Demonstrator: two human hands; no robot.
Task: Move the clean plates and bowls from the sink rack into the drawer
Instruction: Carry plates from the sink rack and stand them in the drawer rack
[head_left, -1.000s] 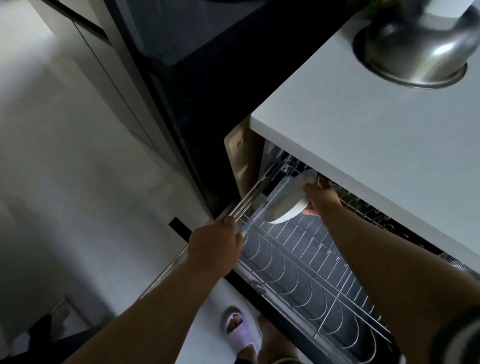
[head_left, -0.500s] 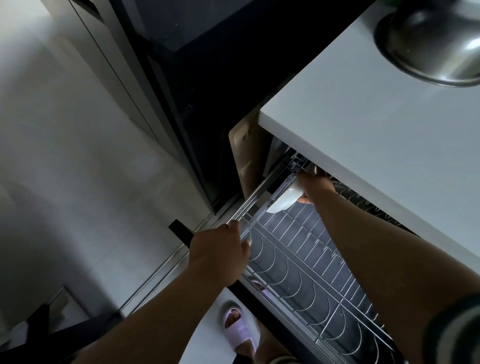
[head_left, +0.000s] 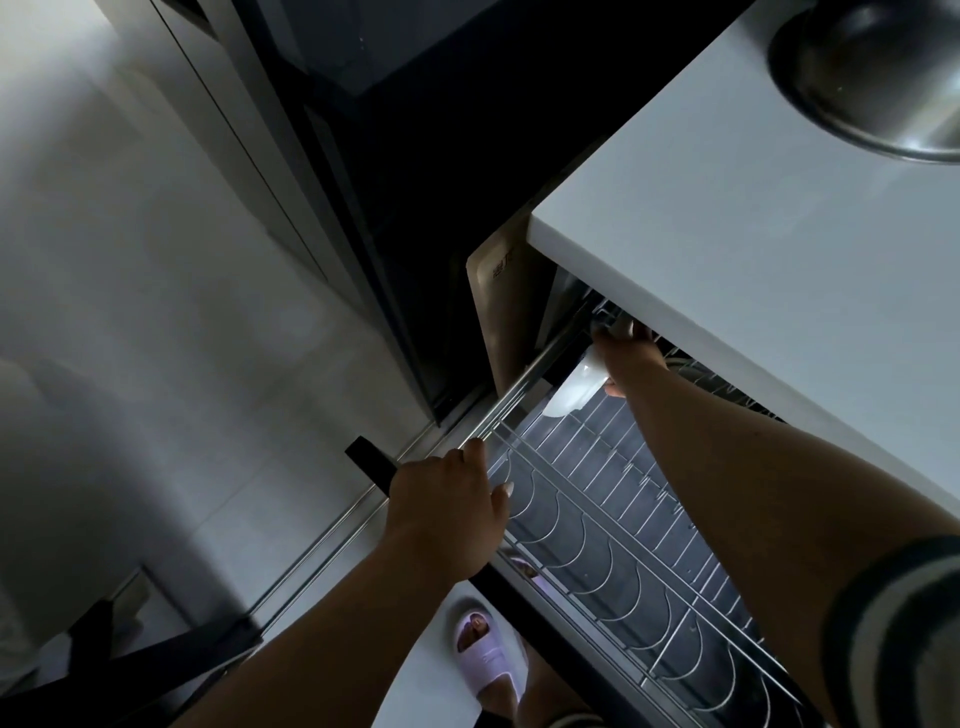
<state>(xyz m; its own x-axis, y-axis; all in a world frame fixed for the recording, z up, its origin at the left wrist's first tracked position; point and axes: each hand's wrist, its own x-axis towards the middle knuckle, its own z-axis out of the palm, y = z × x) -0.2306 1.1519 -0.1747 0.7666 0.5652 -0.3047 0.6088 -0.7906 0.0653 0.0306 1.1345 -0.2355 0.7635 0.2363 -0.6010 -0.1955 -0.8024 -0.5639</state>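
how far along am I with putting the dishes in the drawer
Done: the drawer is pulled out, your left hand on its front edge. In hand: your right hand holds a white plate at the rack's far end. Left: every visible slot is empty; the sink rack is out of view.

The drawer (head_left: 613, 530) is sitting pulled out under the countertop (head_left: 753, 270). A plate (head_left: 569, 392) is standing at its twelve o'clock end; a pot (head_left: 878, 78) is resting on the countertop at two o'clock.
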